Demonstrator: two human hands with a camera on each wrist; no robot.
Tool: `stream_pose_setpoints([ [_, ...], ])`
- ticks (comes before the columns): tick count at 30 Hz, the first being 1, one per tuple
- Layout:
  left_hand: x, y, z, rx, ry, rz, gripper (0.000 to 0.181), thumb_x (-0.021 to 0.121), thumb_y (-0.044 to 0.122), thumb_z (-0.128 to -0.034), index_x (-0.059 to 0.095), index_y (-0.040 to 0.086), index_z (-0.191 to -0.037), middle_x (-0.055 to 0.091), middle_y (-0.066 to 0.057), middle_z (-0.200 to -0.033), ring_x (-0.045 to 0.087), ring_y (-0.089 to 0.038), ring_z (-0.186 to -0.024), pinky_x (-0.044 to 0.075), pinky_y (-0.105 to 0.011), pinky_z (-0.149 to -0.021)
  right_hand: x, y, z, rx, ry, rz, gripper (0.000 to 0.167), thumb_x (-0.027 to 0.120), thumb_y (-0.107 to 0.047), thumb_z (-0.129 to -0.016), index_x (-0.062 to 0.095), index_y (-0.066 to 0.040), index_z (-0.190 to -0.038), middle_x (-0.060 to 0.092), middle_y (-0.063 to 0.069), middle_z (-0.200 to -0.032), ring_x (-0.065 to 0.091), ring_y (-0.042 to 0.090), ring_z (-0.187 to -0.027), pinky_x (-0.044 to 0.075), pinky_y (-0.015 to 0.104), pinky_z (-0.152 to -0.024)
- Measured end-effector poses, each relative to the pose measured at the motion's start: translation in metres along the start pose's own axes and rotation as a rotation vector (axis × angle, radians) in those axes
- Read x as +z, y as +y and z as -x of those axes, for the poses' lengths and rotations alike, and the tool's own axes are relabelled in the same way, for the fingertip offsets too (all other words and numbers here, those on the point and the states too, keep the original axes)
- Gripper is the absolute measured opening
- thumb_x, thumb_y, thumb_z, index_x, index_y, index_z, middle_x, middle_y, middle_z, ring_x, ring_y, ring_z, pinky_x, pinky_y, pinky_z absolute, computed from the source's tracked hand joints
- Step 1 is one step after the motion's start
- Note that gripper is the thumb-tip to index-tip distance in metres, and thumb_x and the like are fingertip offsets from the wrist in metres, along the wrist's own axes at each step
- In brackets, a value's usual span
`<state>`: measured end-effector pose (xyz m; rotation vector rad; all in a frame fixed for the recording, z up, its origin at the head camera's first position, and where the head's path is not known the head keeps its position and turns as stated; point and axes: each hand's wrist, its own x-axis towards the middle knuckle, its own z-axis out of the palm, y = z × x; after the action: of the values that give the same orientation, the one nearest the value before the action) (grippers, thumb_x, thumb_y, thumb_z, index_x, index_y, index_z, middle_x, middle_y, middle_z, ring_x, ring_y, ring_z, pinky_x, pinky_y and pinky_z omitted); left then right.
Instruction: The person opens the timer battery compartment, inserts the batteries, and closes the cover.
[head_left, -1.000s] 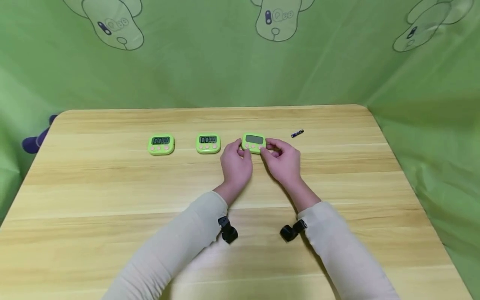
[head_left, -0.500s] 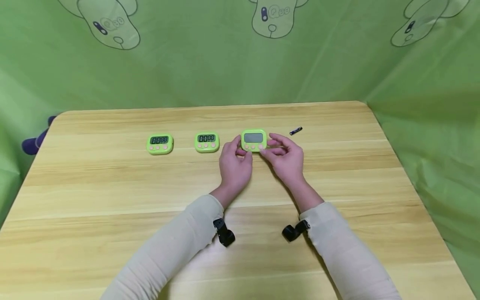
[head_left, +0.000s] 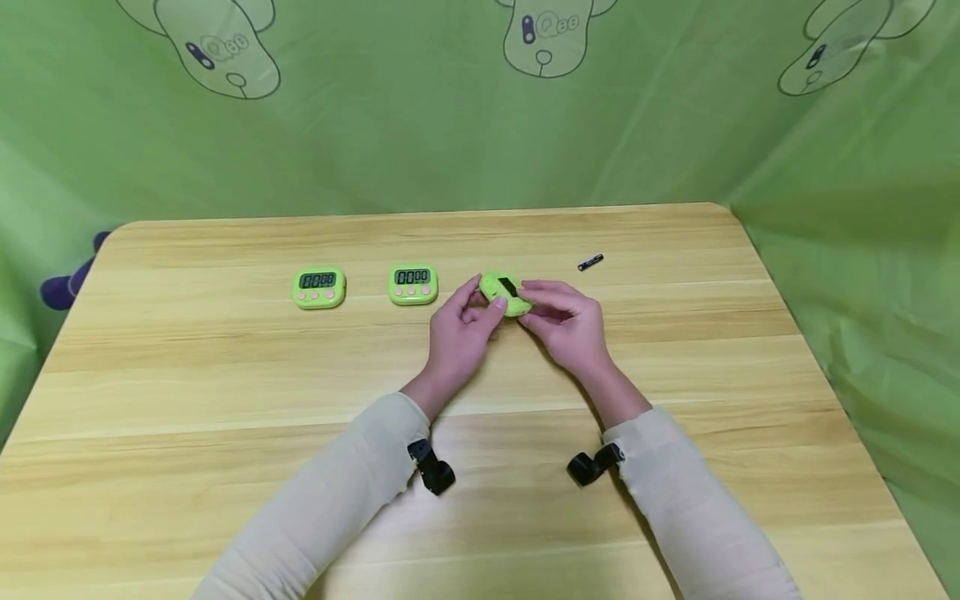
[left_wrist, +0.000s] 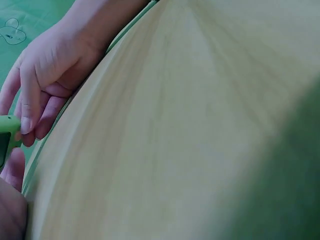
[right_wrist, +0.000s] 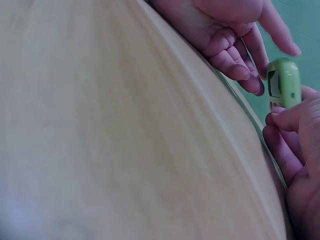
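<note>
A light green digital timer [head_left: 495, 286] is held between both hands above the table, tilted with its back up. A dark strip shows on that back. My left hand [head_left: 456, 337] grips its left side, thumb over the near edge. At the right edge, my right hand [head_left: 568, 329] pinches it with thumb and fingers. In the right wrist view the timer [right_wrist: 287, 82] turns its screen side toward the camera, with the right hand [right_wrist: 310, 135] at its lower end. Only part of the timer [left_wrist: 9, 132] shows in the left wrist view.
Two matching timers, one at the left [head_left: 318, 288] and one nearer [head_left: 413, 285], lie with screens reading zeros. A small dark battery [head_left: 590, 262] lies to the right, on the wooden table [head_left: 225, 400]. A green curtain [head_left: 420, 142] hangs behind it.
The timer in my hands has turned over from screen up to back up. My left hand has shifted slightly left and the right fingers have moved in against the timer's edge.
</note>
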<state>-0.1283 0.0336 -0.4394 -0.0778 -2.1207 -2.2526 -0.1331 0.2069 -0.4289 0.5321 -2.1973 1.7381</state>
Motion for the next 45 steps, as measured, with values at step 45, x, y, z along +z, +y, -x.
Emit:
stream_pose_setpoints([
  [45, 0.000, -0.005, 0.001, 0.198, 0.006, -0.337, 0.046, 0.073, -0.008, -0.0851, 0.065, -0.001, -0.130, 0.061, -0.011, -0.084, 0.055, -0.017, -0.072, 0.050, -0.024, -0.061, 0.003, -0.026, -0.006, 0.333, -0.029, 0.020, 0.032, 0.072, 0.011, -0.086, 0.065, 0.014, -0.116, 0.063, 0.024, -0.088, 0.059, 0.008, -0.064, 0.059, 0.029, -0.060],
])
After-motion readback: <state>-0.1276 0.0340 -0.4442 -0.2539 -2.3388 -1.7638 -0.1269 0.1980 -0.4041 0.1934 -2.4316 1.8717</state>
